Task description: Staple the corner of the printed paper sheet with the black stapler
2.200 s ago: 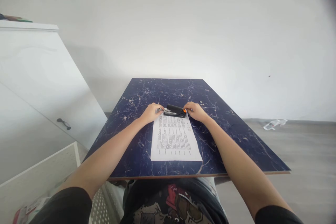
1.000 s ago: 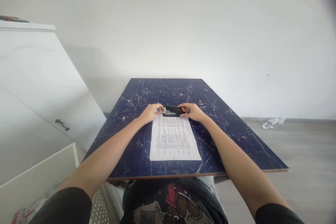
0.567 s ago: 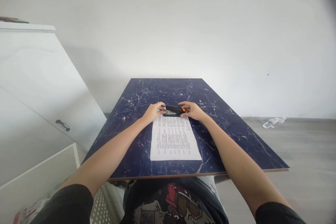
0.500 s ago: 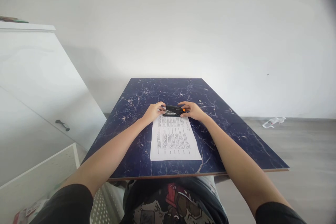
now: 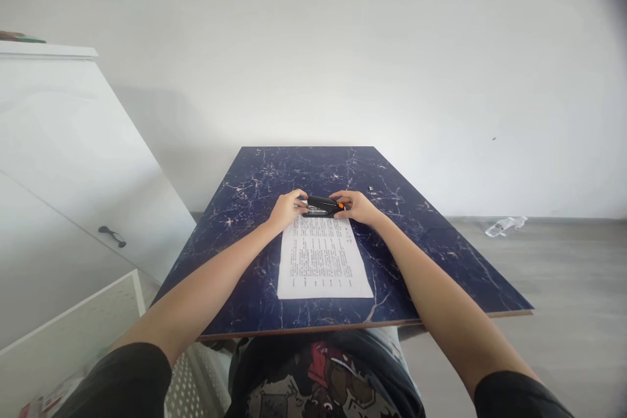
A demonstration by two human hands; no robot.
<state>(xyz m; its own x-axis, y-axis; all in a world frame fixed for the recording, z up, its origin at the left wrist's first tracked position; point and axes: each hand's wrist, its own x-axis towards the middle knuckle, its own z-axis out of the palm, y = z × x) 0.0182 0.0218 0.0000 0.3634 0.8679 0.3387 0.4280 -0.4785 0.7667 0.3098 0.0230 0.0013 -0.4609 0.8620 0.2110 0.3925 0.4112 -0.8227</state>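
A black stapler [image 5: 324, 204] with an orange part near its right end lies across the far end of a printed sheet of paper [image 5: 324, 258]. A metal part shows along the stapler's left side. My left hand [image 5: 288, 209] is closed at the stapler's left end, thumb and fingers bent around it by the paper's far left corner. At the other end, my right hand [image 5: 360, 206] grips the stapler between thumb and fingers, beside the orange part. The paper's far edge is partly hidden beneath the stapler and hands.
The dark blue marbled table [image 5: 264, 173] meets a white wall at its far end. A small metallic piece [image 5: 370, 189] lies beyond my right hand. A white cabinet [image 5: 73, 144] stands left, and a clear plastic item [image 5: 504, 226] rests on the floor at right.
The view has shifted slightly, so everything appears a little further left. Both hands keep their places at the stapler's ends, with no clear movement of stapler or paper.
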